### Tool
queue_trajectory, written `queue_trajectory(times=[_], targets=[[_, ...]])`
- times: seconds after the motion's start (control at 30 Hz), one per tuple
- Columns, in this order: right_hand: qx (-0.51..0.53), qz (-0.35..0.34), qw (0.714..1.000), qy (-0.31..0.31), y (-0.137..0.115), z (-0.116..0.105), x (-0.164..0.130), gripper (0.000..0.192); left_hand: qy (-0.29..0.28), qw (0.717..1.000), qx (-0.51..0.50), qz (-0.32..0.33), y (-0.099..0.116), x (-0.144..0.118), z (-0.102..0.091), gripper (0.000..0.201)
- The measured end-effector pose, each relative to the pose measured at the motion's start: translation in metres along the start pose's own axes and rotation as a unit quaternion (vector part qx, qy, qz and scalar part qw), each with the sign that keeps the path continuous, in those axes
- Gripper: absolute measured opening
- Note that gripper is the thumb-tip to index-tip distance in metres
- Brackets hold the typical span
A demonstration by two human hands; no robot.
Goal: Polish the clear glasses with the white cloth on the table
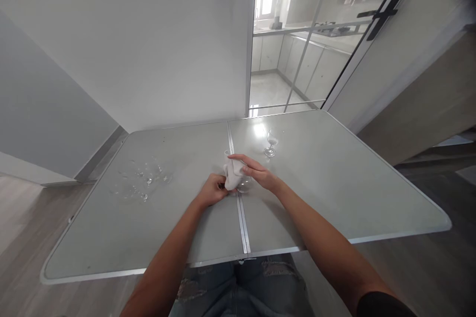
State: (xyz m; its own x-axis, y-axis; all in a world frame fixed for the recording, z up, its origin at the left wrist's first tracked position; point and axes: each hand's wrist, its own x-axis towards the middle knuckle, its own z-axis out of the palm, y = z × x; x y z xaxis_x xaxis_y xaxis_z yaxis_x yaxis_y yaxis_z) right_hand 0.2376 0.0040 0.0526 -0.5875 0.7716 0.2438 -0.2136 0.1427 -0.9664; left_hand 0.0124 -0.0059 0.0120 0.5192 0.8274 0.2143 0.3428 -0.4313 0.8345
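Over the middle of the table, a white cloth (233,174) is bunched between my hands, against a clear glass (244,186). Part of the glass shows below the cloth, and the rest is covered. My left hand (213,190) is closed at the glass and the cloth's left side; its fingertips are partly hidden. From the right, my right hand (256,169) presses the cloth with its fingers fairly straight and the thumb lower down. A clear stemmed glass (270,144) stands upright beyond my right hand.
Several clear glasses (148,179) are grouped on the left side of the pale table (334,178). A metal seam (242,225) divides the tabletop. A white wall (178,49) and a glazed door (297,59) with a black handle (385,16) rise behind it.
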Motion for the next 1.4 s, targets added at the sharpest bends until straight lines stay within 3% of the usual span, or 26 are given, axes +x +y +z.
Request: queue_trajectory(times=[0.1,0.2,0.3,0.37,0.43,0.53,0.67,0.83,0.93,1.03,1.13,1.23,1.33,1.4], targets=[[-0.040,-0.008,0.998,-0.044,-0.001,-0.002,-0.002,0.043,-0.001,1.000,0.005,0.004,-0.001,-0.001,-0.001,0.027],[0.039,0.007,0.999,0.025,0.006,-0.004,0.001,0.040,0.038,0.999,-0.016,0.008,0.000,-0.002,-0.002,0.024],[0.156,0.039,0.982,0.101,0.018,0.003,0.007,0.041,0.120,0.989,-0.081,-0.013,0.001,-0.002,-0.004,0.030],[0.176,0.031,0.974,0.142,0.025,0.012,0.010,0.043,0.171,0.975,-0.134,-0.038,0.000,-0.001,-0.004,0.036],[0.137,-0.001,0.972,0.188,0.031,0.022,0.011,0.047,0.205,0.960,-0.179,-0.062,-0.001,0.001,-0.003,0.040],[-0.010,-0.051,0.973,0.227,0.041,0.032,0.010,0.058,0.227,0.948,-0.211,-0.076,0.000,0.003,-0.002,0.042],[-0.231,-0.110,0.947,0.194,0.057,0.030,0.010,0.075,0.236,0.944,-0.217,-0.079,0.002,0.005,-0.002,0.043],[-0.469,-0.167,0.861,0.105,0.061,0.016,0.013,0.065,0.245,0.941,-0.216,-0.091,0.002,0.006,-0.004,0.044],[-0.536,-0.175,0.824,0.059,0.049,0.010,0.013,0.057,0.236,0.948,-0.187,-0.099,0.003,0.005,-0.003,0.046],[-0.542,-0.208,0.814,-0.007,0.034,0.007,0.015,0.051,0.226,0.966,-0.098,-0.083,0.003,0.006,0.000,0.047],[-0.512,-0.216,0.831,-0.027,0.024,0.010,0.017,0.041,0.211,0.976,0.045,-0.038,0.002,0.005,0.001,0.040],[-0.435,-0.126,0.892,0.012,0.017,0.010,0.018,0.035,0.169,0.976,0.134,-0.002,0.000,0.001,0.001,0.028],[-0.258,-0.021,0.964,0.060,0.013,0.003,0.015,0.036,0.140,0.981,0.133,0.018,0.000,-0.002,0.001,0.019],[-0.096,0.026,0.990,0.100,0.012,-0.002,0.013,0.039,0.150,0.982,0.110,0.019,0.002,-0.002,0.003,0.020]])
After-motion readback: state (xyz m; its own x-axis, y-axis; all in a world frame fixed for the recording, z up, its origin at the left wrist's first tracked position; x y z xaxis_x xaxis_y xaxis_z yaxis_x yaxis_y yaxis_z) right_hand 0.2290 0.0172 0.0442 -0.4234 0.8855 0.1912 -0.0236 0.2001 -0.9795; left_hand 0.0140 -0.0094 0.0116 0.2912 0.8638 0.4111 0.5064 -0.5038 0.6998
